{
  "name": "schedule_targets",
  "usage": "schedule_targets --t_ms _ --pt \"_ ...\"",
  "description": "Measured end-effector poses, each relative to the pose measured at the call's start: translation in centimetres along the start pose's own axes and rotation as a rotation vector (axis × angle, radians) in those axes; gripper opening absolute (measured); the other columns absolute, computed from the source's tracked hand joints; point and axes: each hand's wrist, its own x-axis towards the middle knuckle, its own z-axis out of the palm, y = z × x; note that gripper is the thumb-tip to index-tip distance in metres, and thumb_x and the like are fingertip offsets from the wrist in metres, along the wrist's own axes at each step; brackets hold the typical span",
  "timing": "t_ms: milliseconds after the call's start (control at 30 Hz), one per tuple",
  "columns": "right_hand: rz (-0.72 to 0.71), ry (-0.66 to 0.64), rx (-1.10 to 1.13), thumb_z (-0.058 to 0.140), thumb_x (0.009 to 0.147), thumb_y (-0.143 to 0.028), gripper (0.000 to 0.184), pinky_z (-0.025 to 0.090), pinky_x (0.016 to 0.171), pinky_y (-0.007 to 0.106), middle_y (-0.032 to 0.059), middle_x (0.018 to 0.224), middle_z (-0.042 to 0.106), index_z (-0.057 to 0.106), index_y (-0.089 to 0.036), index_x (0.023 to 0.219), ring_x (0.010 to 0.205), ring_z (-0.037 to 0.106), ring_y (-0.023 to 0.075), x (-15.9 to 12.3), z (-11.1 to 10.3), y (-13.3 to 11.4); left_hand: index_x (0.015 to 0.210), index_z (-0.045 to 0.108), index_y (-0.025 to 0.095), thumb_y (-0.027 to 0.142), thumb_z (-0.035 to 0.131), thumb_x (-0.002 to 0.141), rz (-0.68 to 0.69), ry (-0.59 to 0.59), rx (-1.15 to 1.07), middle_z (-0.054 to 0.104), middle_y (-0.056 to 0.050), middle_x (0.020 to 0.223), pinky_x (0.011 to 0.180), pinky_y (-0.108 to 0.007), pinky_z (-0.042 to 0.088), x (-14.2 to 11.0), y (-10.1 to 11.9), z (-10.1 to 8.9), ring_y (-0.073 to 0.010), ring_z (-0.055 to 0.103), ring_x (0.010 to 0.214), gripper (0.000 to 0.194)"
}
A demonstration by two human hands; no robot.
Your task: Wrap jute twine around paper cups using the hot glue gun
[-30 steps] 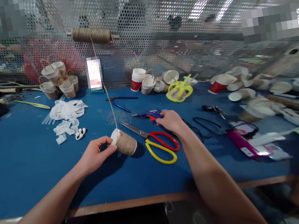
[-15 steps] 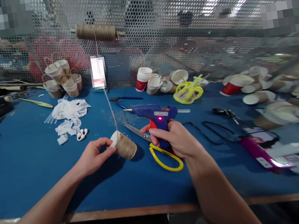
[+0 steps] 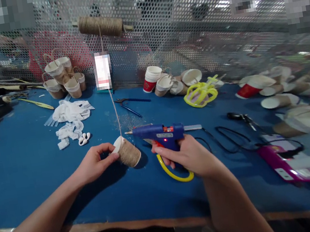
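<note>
Pinched by its white end in my left hand (image 3: 99,162) is a small paper cup (image 3: 130,153) wrapped in brown twine, lying tilted just above the table. A strand of twine (image 3: 115,112) runs taut from the cup up to a twine spool (image 3: 100,26) on a rod at the mesh. My right hand (image 3: 186,152) is closed around a blue hot glue gun (image 3: 159,133) with a lit red light. Its nozzle points left, a little above and right of the cup, apart from it. Beneath the gun lie scissors (image 3: 178,177), mostly hidden except a yellow handle.
Twine-wrapped cups (image 3: 63,77) are stacked at back left, near white lace (image 3: 69,112). Blue-handled pliers (image 3: 132,103) lie behind the gun. Red and white cups (image 3: 151,78) and a yellow woven piece (image 3: 200,95) stand back right. A black cord (image 3: 232,139) and purple box (image 3: 286,165) lie right.
My right hand has lowered the glue gun and brought its nozzle closer to the cup, covering the scissor blades. The left hand and cup have barely moved.
</note>
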Motion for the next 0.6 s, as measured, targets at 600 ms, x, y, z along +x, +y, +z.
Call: schedule_targets --t_ms 600 --pt "-0.008 0.037 -0.244 0.054 0.071 -0.032 0.022 0.034 0.035 0.024 -0.0041 0.038 0.046 0.049 -0.021 0.054 0.032 0.044 0.0102 -0.4 1.2 0.1 0.071 0.057 0.014 0.031 0.052 0.078 0.010 0.016 -0.034 0.057 -0.002 0.068 0.064 -0.027 0.038 0.1 -0.1 0.2 -0.0139 0.049 0.066 0.020"
